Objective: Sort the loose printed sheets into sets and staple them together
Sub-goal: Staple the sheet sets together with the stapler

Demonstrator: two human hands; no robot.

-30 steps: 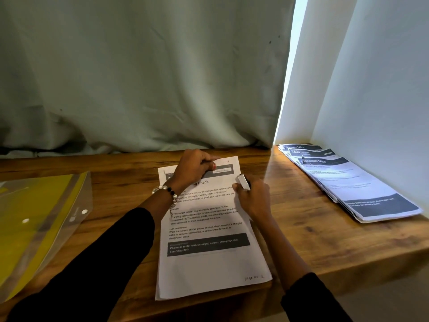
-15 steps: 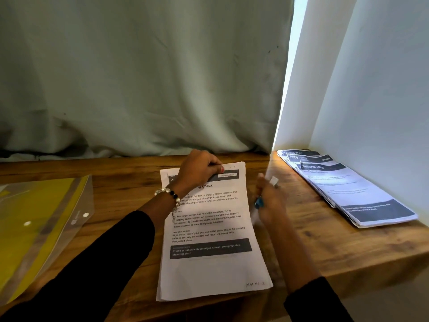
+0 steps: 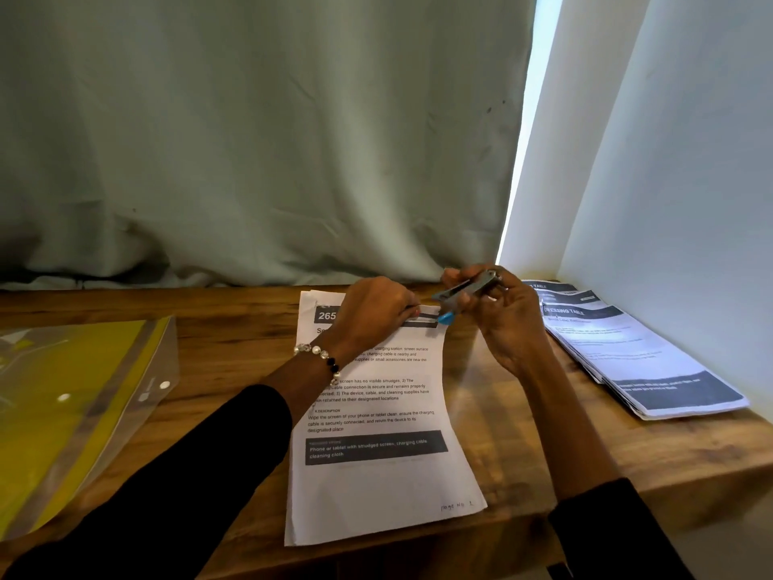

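The set of printed sheets (image 3: 376, 420) lies flat at the middle of the wooden table (image 3: 234, 328), near its front edge. The left hand (image 3: 372, 311) presses its top edge, fingers curled down onto the paper. The right hand (image 3: 497, 316) grips a small metal stapler (image 3: 464, 291), seemingly blue-tipped, raised just above the sheets' top right corner. A fanned stack of stapled sets (image 3: 636, 353) rests right; a plastic folder (image 3: 75, 403) left.

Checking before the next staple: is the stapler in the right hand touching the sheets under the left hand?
Apart. The head view shows the stapler held up in the right hand, bare desk visible beneath, beside the sheets.
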